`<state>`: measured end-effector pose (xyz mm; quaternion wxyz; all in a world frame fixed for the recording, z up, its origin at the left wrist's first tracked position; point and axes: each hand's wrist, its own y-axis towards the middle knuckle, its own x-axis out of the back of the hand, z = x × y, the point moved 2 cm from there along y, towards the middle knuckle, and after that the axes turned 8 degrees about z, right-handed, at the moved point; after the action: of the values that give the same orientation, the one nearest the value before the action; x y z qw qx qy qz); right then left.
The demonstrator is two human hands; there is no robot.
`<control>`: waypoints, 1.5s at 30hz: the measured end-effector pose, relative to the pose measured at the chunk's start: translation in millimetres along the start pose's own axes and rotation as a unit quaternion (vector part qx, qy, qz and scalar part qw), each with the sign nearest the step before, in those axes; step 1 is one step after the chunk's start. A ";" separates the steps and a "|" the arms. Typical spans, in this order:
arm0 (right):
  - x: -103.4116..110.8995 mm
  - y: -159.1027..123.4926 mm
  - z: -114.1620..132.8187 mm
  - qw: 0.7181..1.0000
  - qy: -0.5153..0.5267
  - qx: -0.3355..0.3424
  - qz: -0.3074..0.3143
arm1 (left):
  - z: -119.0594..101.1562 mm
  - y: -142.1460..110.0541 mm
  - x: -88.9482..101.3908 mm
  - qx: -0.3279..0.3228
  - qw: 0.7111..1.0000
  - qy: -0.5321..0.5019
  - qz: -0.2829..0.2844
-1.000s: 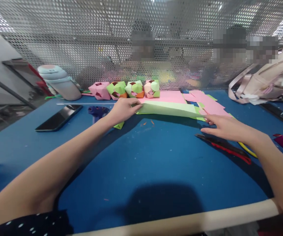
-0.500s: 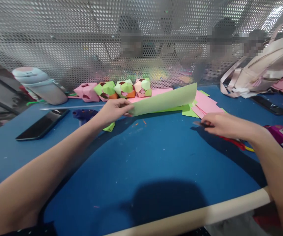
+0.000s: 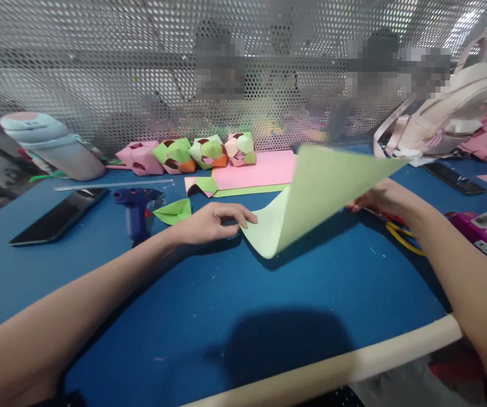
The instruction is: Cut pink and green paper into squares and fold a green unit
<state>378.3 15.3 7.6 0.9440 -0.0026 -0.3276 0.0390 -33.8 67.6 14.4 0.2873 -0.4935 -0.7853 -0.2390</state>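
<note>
A pale green sheet of paper (image 3: 328,183) curls above a blue tabletop (image 3: 175,305), right of center, its upper part lifted and its bent lower edge toward the near side. The left hand (image 3: 222,222) pinches the sheet's left corner between thumb and fingers. The right hand (image 3: 383,198) is at the sheet's right side, fingertips partly hidden; whether it grips anything cannot be told. Just beside its wrist, on the near side, show yellow handle loops (image 3: 405,244).

At far center, 4 folded-paper balls (image 3: 184,152) sit in a row, the rightmost beside a pink sheet (image 3: 264,169). At left, a blue glue gun (image 3: 135,212) stands between a black phone (image 3: 59,217) and a folded green piece (image 3: 173,212). A lidded bottle (image 3: 63,150) leans at far left; a pale backpack (image 3: 451,118) rests at far right, beyond a purple device (image 3: 481,234).
</note>
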 end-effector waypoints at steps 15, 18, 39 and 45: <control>-59.0 0.3 23.1 0.992 0.119 -0.001 0.039 | -4.1 1.1 -17.9 -0.136 0.983 0.108 -0.053; -60.2 4.8 21.6 0.994 0.107 0.020 -0.016 | -20.7 0.8 -19.9 -0.199 0.966 0.152 -0.072; -83.9 -31.1 65.6 0.953 -0.135 0.270 0.000 | 21.6 6.0 -14.0 0.025 0.990 0.123 -0.068; -94.4 -36.0 64.5 0.945 -0.201 0.258 -0.003 | 22.7 6.2 -14.8 -0.004 0.985 0.173 0.010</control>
<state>267.1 -29.1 0.9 0.8268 0.2505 -0.4895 0.1189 -27.8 75.5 -11.6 0.4189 -0.4536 -0.7181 -0.3212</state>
